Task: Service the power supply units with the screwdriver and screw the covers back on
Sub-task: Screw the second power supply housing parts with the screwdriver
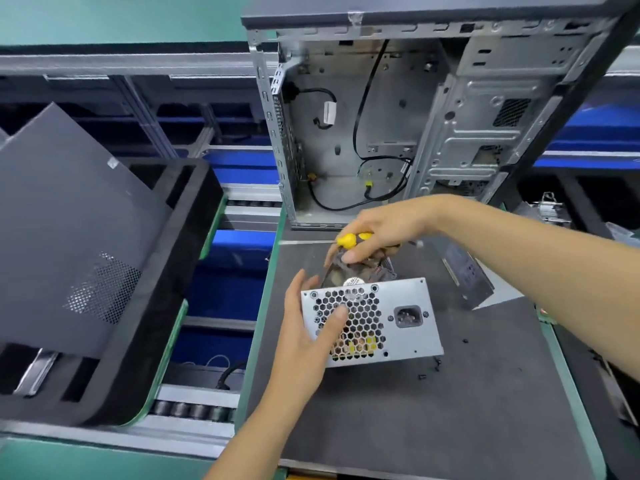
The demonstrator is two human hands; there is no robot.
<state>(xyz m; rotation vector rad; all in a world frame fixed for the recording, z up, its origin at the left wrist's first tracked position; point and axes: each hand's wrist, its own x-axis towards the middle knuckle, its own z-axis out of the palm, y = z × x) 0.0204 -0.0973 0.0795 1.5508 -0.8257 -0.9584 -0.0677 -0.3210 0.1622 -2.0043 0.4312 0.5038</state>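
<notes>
A silver power supply unit stands tilted on the dark mat, its honeycomb grille and power socket facing me. My left hand grips its left side, thumb pressed on the grille. My right hand hovers over the unit's open top, holding a yellow and black screwdriver, fingertips touching the fan and cables inside. A grey metal cover lies behind the unit to the right. Three small black screws lie loose on the mat near the unit's front right corner.
An open computer case stands upright at the back of the mat, cables hanging inside. At left, a dark side panel leans on a black foam tray. Conveyor rollers and blue bins lie between them.
</notes>
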